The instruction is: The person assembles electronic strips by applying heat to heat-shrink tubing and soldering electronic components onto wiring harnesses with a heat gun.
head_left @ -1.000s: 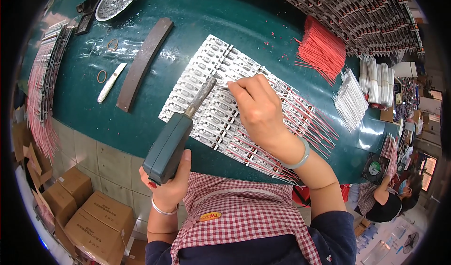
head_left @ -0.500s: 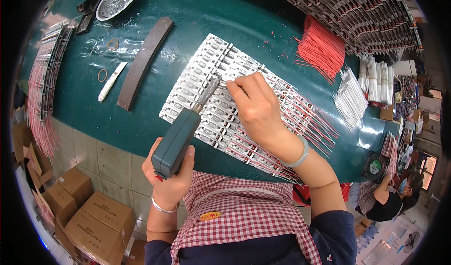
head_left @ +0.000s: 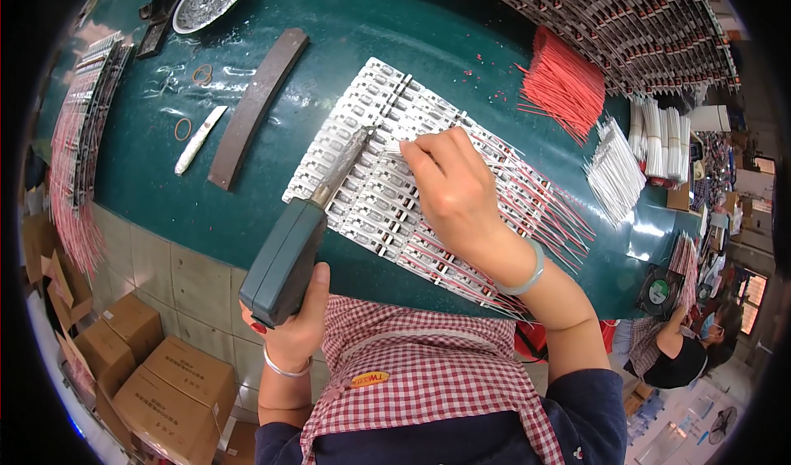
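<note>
My left hand (head_left: pixel 290 325) is wrapped round a dark green soldering gun (head_left: pixel 284 255). Its silvery, rough-coated tip (head_left: pixel 344 164) slants up over a panel of white plastic parts (head_left: pixel 346 111) laid in rows on the bench. Thumb and forefinger of my right hand (head_left: pixel 453 177) are pinched together just right of the tip, low over the panel's middle. They appear to hold a thin white wire, largely hidden by the fingers. Red and white wires (head_left: pixel 544 205) stick out from the panel's right side, partly under my right wrist.
Bundles of red wires (head_left: pixel 564 82) and white wires (head_left: pixel 615 172) lie to the right. Stacked wired panels (head_left: pixel 626 28) stand behind them. At left are a dark curved bar (head_left: pixel 255 111), a white-wrapped tool (head_left: pixel 200 141) and a metal bowl (head_left: pixel 179 27). A co-worker (head_left: pixel 688 345) sits at far right.
The soldering gun has shifted left and down, drawing its tip away from my right fingertips. My right hand stays pinched in nearly the same place.
</note>
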